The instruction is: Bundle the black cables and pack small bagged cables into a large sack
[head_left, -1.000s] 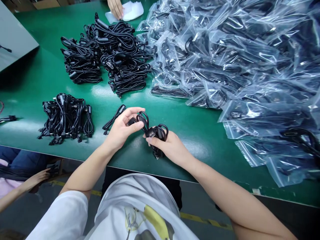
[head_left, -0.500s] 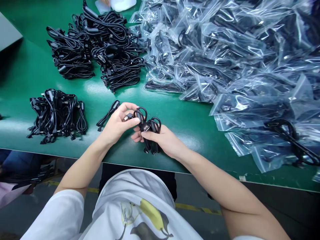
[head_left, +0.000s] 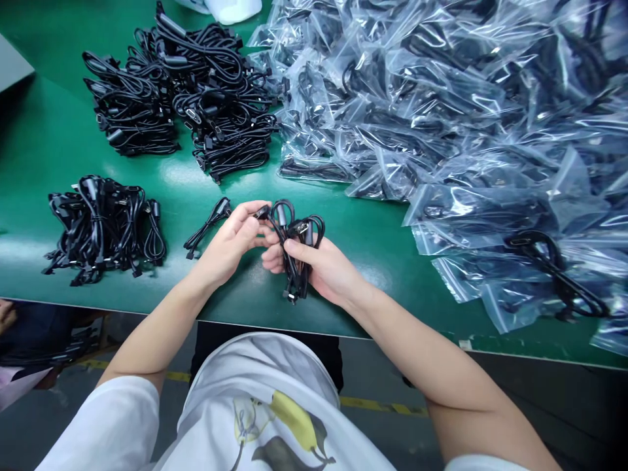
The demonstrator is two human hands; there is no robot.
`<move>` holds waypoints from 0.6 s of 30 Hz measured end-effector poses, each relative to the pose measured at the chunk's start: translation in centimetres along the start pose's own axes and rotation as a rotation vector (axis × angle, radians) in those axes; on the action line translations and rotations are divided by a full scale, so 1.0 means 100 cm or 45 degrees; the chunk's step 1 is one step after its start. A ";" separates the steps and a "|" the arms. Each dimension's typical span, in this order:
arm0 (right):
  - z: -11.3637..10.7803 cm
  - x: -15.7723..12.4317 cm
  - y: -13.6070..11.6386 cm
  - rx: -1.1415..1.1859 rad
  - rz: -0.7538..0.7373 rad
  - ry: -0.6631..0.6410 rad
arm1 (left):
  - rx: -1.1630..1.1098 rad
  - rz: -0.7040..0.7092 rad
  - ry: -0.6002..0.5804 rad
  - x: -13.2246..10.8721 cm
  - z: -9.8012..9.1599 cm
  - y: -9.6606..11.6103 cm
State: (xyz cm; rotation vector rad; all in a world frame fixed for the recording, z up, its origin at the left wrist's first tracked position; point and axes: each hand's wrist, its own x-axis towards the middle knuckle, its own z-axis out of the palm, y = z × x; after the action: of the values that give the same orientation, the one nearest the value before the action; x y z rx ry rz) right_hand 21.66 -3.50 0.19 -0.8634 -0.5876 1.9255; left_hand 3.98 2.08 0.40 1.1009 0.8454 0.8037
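Over the green table, my right hand [head_left: 326, 265] is closed around a bundle of coiled black cables [head_left: 297, 261], the thumb across its front. A metal-tipped plug shows at the top of the bundle. My left hand [head_left: 238, 239] pinches a small black connector [head_left: 262, 212] at the bundle's left side, between thumb and fingers. Part of the left fingers is hidden behind the cables. Just left of that hand a single tied black cable [head_left: 209, 226] lies on the table.
A small pile of tied cables [head_left: 101, 229] lies at the left, with a larger cable heap [head_left: 210, 98] behind. Clear zip bags of cables [head_left: 441, 131] cover the right side; a loose black cable [head_left: 559, 275] rests on them. Another person's hand [head_left: 6, 317] shows at the lower left.
The bundle has turned in my right hand, its metal plug now higher. My left thumb has moved off the coil and onto the connector. The view has shifted slightly.
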 end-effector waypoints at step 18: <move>-0.012 -0.003 -0.022 -0.066 -0.538 0.182 | 0.503 -0.024 -0.454 -0.007 0.016 -0.003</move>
State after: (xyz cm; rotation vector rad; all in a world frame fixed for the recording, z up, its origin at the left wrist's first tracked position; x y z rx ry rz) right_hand 23.89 -2.69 1.08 -0.8259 -0.6759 1.4611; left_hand 5.08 0.70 0.65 1.5289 0.7240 0.4102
